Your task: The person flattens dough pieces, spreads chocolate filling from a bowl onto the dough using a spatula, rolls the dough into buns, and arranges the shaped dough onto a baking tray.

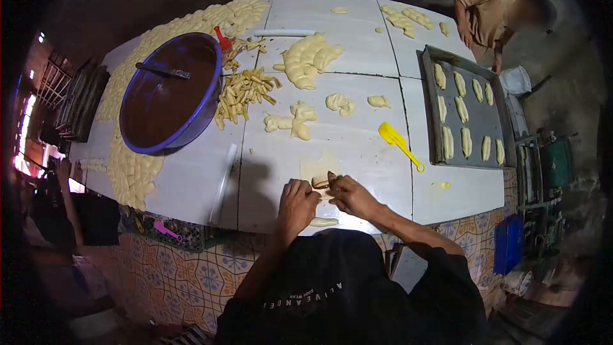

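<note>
On the near side of a table (pixel 381 182), left hand (pixel 299 203) and right hand (pixel 353 197) touch soft-looking dough (pixel 313 167), best held lightly by its edges; finger closure unclear.

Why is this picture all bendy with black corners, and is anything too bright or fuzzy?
Head view: black corners and bowed edges on the table, probably from a very wide lens; a dark shadow on it beside the left hand; pinkish-white glare at the far left; the other person's head looks blurred.
</note>
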`<state>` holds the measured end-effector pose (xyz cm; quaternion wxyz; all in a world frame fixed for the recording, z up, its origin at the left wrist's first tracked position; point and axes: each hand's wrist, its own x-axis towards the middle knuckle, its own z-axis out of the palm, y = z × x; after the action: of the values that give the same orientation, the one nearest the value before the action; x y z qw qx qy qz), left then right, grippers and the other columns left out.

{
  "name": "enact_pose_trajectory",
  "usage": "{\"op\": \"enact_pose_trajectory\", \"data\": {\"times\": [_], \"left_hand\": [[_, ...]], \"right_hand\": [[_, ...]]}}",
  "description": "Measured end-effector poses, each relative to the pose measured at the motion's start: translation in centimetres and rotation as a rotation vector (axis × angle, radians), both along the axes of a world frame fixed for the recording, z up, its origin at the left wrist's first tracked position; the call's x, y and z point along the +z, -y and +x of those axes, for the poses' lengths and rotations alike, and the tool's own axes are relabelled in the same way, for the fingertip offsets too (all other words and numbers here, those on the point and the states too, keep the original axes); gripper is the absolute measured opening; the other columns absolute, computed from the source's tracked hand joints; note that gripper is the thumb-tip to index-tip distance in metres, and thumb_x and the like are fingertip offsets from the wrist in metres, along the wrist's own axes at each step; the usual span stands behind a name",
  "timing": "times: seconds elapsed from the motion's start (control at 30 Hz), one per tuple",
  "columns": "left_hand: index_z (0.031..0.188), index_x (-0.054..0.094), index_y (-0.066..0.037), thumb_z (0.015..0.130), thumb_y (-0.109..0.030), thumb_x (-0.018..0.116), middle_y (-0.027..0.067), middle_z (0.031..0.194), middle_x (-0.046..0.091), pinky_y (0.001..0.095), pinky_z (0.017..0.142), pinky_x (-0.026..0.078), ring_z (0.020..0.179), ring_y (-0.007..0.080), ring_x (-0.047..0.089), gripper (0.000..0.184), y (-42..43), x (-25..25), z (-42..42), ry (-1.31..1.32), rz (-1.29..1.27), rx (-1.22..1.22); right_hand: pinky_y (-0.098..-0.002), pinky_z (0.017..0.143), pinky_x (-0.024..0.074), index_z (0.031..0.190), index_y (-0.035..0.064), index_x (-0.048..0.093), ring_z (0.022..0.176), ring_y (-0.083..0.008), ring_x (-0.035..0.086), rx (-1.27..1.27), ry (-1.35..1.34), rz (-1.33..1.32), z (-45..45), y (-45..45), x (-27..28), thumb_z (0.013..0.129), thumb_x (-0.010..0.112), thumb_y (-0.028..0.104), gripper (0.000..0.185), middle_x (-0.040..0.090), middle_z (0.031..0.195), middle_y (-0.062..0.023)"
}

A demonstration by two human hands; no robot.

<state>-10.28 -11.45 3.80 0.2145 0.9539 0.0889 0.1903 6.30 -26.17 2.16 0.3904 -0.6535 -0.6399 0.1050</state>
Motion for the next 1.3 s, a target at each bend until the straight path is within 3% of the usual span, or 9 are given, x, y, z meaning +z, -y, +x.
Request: {"op": "enact_pose_trajectory", "data": {"times": [0.23,0.4,0.57,0.63,0.77,0.93,1.13,1.23,1.3], "left_hand": [[0.084,0.064,-0.007,0.081,-0.001,0.069,0.0111,0.092,0.06,0.0447,0.087,0.041,0.094,0.0321,0.055,0.009,-0.6,-0.3,2.5,0.175,-0.238,0.36],[0.119,0.067,-0.004,0.076,-0.006,0.072,0.0126,0.107,0.058,0.0505,0.093,0.039,0.108,0.0341,0.048,0.044,-0.9,-0.3,2.3,0.023,0.055,0.275],[0.113,0.067,-0.001,0.078,-0.008,0.072,0.0154,0.111,0.056,0.0522,0.096,0.039,0.112,0.0342,0.049,0.035,-1.3,-1.1,1.7,0.012,-0.042,0.017],[0.11,0.066,-0.001,0.082,-0.006,0.071,0.0188,0.119,0.054,0.0522,0.097,0.041,0.114,0.0351,0.05,0.029,-2.6,-4.8,1.6,0.006,0.107,0.054],[0.108,0.064,0.002,0.086,-0.004,0.069,0.023,0.129,0.051,0.0548,0.108,0.039,0.128,0.0411,0.046,0.023,-1.0,-0.5,1.5,-0.024,0.122,0.266],[0.147,0.041,0.011,0.102,-0.038,0.052,0.0343,0.161,0.023,0.0665,0.119,0.018,0.153,0.0481,0.016,0.068,-0.9,-3.1,2.0,-0.127,-0.064,0.238],[0.154,0.029,0.01,0.104,-0.039,0.045,0.0309,0.161,0.028,0.0625,0.12,0.019,0.153,0.0449,0.02,0.072,-8.1,-5.1,11.0,-0.193,0.399,0.638],[0.155,0.026,0.008,0.104,-0.032,0.048,0.0295,0.161,0.03,0.0602,0.121,0.019,0.151,0.0454,0.024,0.069,-10.2,-5.5,11.4,0.057,0.197,0.644],[0.152,0.034,0.008,0.1,-0.021,0.058,0.0287,0.155,0.04,0.0579,0.12,0.024,0.146,0.0455,0.034,0.064,-9.0,-2.9,9.3,0.205,0.114,0.588]], "right_hand": [[-0.0422,0.078,0.0516,0.104,0.0012,0.072,0.088,-0.035,0.06,-0.292,-0.154,0.078,0.6,-3.5,0.3,0.085,0.062,-0.003,0.021,0.064,0.098,-0.0178],[-0.043,0.093,0.0523,0.107,0.0005,0.072,0.111,-0.0365,0.058,-0.192,-0.086,-0.042,1.6,-3.4,-0.5,0.08,0.063,-0.003,0.028,0.061,0.124,-0.0186],[-0.0455,0.096,0.0504,0.119,0.002,0.065,0.114,-0.037,0.058,-0.073,-0.036,-0.189,1.5,-2.5,-2.2,0.085,0.069,0.006,0.034,0.063,0.122,-0.0181],[-0.0468,0.096,0.0495,0.117,0.002,0.066,0.114,-0.0372,0.058,-0.144,-0.046,-0.142,1.7,-2.6,-2.7,0.085,0.069,0.007,0.032,0.063,0.123,-0.0182],[-0.0492,0.097,0.0475,0.115,0.0026,0.068,0.116,-0.0373,0.057,-0.36,0.081,-0.054,0.9,-1.8,-1.5,0.087,0.069,0.012,0.029,0.061,0.128,-0.0184],[-0.055,0.12,0.0256,0.156,0.0043,0.035,0.154,-0.0375,0.024,-0.407,0.261,-0.372,-1.6,-3.3,-2.1,0.103,0.048,0.044,0.067,0.025,0.165,-0.0229],[-0.0596,0.121,0.0186,0.157,0.0044,0.031,0.153,-0.0474,0.017,-0.605,0.164,-0.253,5.0,-12.9,-1.1,0.105,0.04,0.041,0.064,0.02,0.162,-0.0335],[-0.0515,0.112,0.0395,0.141,0.0005,0.052,0.139,-0.0478,0.041,-0.554,-0.115,-0.049,7.0,-12.6,-0.4,0.104,0.051,0.033,0.049,0.037,0.152,-0.0359],[-0.0503,0.108,0.0427,0.138,-0.0002,0.055,0.133,-0.0467,0.047,-0.495,-0.076,-0.047,6.7,-10.0,-0.6,0.102,0.055,0.03,0.047,0.045,0.146,-0.0336]]}}
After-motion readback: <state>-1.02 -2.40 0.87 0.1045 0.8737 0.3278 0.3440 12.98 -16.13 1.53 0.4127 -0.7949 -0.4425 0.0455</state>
